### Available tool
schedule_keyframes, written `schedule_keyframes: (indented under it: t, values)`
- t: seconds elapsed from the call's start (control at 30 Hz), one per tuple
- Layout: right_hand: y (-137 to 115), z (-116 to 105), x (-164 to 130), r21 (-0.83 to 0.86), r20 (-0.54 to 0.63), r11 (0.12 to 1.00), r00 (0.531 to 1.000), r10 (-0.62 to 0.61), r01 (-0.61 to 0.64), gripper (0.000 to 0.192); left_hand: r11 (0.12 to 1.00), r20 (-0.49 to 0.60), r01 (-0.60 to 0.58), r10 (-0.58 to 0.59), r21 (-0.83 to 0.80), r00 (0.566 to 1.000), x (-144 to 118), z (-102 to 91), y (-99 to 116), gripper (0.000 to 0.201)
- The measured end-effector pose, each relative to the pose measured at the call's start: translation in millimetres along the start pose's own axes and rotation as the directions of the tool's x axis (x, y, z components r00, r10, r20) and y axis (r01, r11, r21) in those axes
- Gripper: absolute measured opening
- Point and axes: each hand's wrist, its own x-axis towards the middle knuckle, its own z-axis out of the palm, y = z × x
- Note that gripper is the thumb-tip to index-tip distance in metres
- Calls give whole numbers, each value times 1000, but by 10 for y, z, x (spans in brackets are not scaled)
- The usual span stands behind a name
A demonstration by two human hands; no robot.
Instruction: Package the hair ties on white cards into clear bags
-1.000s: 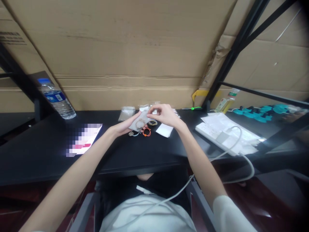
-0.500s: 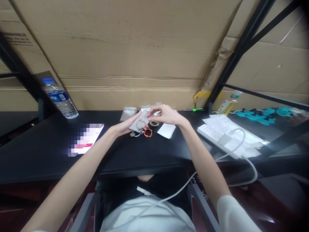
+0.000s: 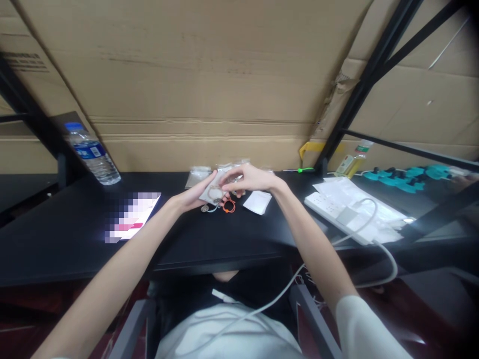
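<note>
left hand (image 3: 196,193): palm up over the desk (image 3: 67,239), grasping a small clear bag (image 3: 210,192) from underneath, thumb along its left edge.
right hand (image 3: 250,179): fingertips pinched on the top right of the bag; a second ago it sat further right and higher, now it has slid left onto the bag mouth.
bag: held between both hands just above the desk, middle of the far edge; a pale ring-shaped band (image 3: 215,193) shows through it. Cannot tell whether the mouth is open.
change: the yellowish band seen beside the right hand half a second ago is now hidden under the fingers; judging by that, the hand is working at the bag opening.
loose bits: orange band (image 3: 228,205) and a pale charm (image 3: 204,208) lie on the desk just under the bag.
nearby: more clear bags (image 3: 197,174) behind, white paper slip (image 3: 257,201) to the right.
left side: water bottle (image 3: 92,153), blurred card (image 3: 131,216).
right side: power strip (image 3: 333,209) with a white cable (image 3: 377,239).
</note>
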Motion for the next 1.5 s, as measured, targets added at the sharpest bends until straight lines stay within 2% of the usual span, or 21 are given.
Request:
schedule_keyframes:
  t: [0.13, 0.3, 0.5, 0.73, 0.97, 1.1, 1.27, 1.5]
  values:
    - [34, -46, 55, 0, 54, 1000, 998, 13, -13, 41, 999, 23, -16, 17, -43, 1000, 16, -5, -11, 63]
    - [-1, -77, 103, -10, 120, 998, 990, 69, -68, 37, 1000, 7, -2, 3, -8, 1000, 4, 10, -7, 64]
    - [4, -96, 145, 77, 177, 991, 980, 92, -107, 47, 1000, 6, -17, 17, -4, 1000, -7, 77, 27, 60]
    - [9, -79, 177, 69, 180, 985, 973, 142, -156, 52, 1000, -8, -25, 25, -13, 1000, 20, 77, 14, 60]
    - [9, -71, 228, 132, 233, 973, 960, 157, -191, 55, 999, 10, -42, 42, -19, 999, 19, 48, 1, 62]
    - [41, -61, 227, 202, 256, 959, 956, 142, -197, 56, 998, -15, -43, 42, -50, 999, 17, 56, 4, 58]
    - [3, -26, 170, 235, 227, 957, 967, 118, -172, 56, 999, -16, -32, 32, -40, 999, 6, 80, 33, 61]
    - [-24, -20, 166, 283, 206, 942, 971, 124, -180, 47, 996, 2, -22, 22, -81, 1000, 22, 6, -4, 63]
